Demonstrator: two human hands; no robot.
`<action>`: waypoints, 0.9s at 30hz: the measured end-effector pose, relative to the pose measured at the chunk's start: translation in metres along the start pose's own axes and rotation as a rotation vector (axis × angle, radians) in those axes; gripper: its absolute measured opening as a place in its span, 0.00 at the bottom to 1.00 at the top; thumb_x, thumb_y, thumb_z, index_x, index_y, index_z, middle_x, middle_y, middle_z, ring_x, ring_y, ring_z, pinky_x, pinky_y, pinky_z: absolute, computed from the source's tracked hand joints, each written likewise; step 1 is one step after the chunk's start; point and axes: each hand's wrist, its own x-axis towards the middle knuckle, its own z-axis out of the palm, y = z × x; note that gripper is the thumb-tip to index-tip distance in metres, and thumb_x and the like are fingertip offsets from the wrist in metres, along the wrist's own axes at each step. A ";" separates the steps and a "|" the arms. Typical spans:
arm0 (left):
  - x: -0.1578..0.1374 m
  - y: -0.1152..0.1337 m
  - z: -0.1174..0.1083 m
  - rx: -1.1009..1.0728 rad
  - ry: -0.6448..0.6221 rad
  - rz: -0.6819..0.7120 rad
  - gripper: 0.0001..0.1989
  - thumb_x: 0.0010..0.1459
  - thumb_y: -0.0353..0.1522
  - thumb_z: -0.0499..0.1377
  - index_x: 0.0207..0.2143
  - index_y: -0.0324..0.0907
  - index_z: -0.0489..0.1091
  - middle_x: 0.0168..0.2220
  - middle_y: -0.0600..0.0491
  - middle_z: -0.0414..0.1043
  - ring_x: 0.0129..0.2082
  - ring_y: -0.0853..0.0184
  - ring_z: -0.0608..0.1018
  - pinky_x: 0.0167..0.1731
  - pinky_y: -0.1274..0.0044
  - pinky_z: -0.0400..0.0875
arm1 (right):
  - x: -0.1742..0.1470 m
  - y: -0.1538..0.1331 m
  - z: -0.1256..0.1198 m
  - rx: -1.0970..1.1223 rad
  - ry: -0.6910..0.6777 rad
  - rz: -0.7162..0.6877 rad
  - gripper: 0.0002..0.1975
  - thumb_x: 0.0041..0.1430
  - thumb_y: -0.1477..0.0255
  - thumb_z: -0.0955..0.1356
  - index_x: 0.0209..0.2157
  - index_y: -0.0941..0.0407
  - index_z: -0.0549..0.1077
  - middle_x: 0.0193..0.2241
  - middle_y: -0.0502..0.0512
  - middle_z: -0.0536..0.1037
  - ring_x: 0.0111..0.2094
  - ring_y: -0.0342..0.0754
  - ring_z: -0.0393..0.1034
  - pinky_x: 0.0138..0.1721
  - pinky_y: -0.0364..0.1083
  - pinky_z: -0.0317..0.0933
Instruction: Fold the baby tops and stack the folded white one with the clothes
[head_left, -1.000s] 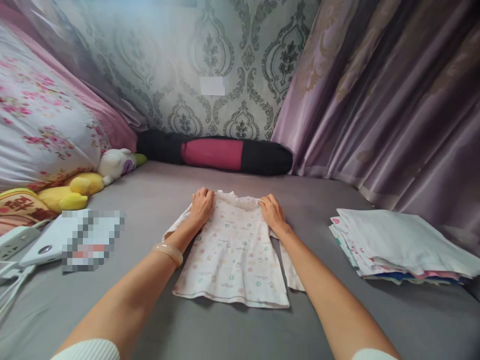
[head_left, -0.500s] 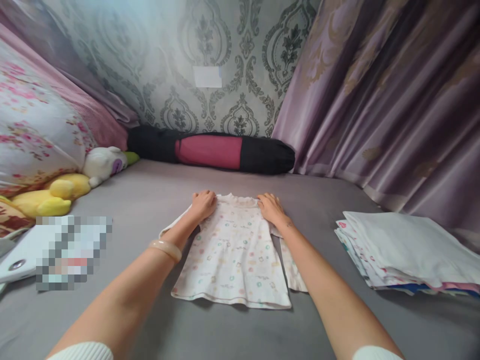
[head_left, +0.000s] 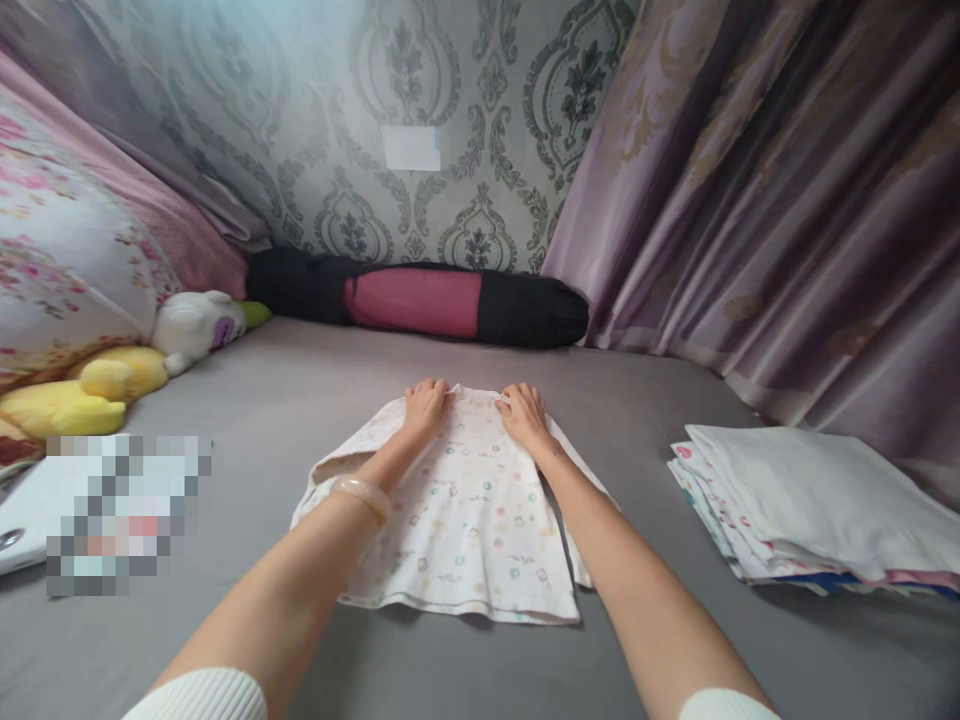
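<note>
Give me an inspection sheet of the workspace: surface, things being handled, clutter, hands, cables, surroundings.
Surface: grey sheet, lightly creased.
Things being handled: printed white shirt, laid out, neckline at the far end.
Clutter: folded cloth stack at right; white item at left, partly masked; yellow toy and white toy beyond it.
Hands: left hand and right hand on the shirt, either side of its neckline; grip unclear.
Cables: nothing seen clearly.
Surroundings: patterned wall, purple curtain, black-and-red bag, flowered pillow.
</note>
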 end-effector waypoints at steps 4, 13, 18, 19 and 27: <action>-0.001 0.002 0.004 0.093 -0.007 0.018 0.16 0.68 0.36 0.44 0.47 0.39 0.67 0.48 0.39 0.69 0.49 0.52 0.69 0.47 0.64 0.59 | -0.003 0.002 -0.003 0.033 -0.021 -0.004 0.16 0.67 0.67 0.62 0.53 0.56 0.69 0.53 0.62 0.71 0.55 0.56 0.62 0.53 0.51 0.53; -0.010 0.024 -0.014 0.087 -0.027 0.204 0.17 0.64 0.31 0.49 0.54 0.38 0.64 0.53 0.37 0.65 0.53 0.50 0.67 0.50 0.62 0.57 | -0.080 0.082 -0.060 0.173 0.062 0.254 0.13 0.64 0.64 0.63 0.40 0.57 0.74 0.34 0.56 0.80 0.37 0.49 0.73 0.38 0.44 0.61; -0.021 0.066 -0.005 -0.113 -0.148 0.429 0.14 0.64 0.32 0.49 0.48 0.41 0.69 0.50 0.42 0.70 0.51 0.54 0.71 0.50 0.64 0.61 | -0.146 0.094 -0.079 0.304 -0.167 0.387 0.15 0.58 0.59 0.67 0.32 0.57 0.74 0.30 0.56 0.80 0.33 0.49 0.74 0.32 0.43 0.62; -0.024 0.075 -0.001 -0.157 -0.147 0.458 0.13 0.65 0.32 0.48 0.46 0.41 0.70 0.49 0.43 0.71 0.50 0.55 0.72 0.50 0.65 0.62 | -0.155 0.091 -0.080 0.322 -0.187 0.374 0.14 0.57 0.60 0.68 0.35 0.58 0.74 0.32 0.56 0.80 0.34 0.49 0.74 0.33 0.43 0.62; -0.038 0.104 0.037 -0.400 -0.031 0.508 0.15 0.65 0.30 0.46 0.45 0.40 0.71 0.49 0.43 0.73 0.49 0.60 0.74 0.52 0.69 0.67 | -0.171 0.066 -0.097 0.090 -0.102 0.226 0.20 0.57 0.78 0.66 0.52 0.58 0.69 0.46 0.60 0.77 0.46 0.53 0.72 0.44 0.46 0.63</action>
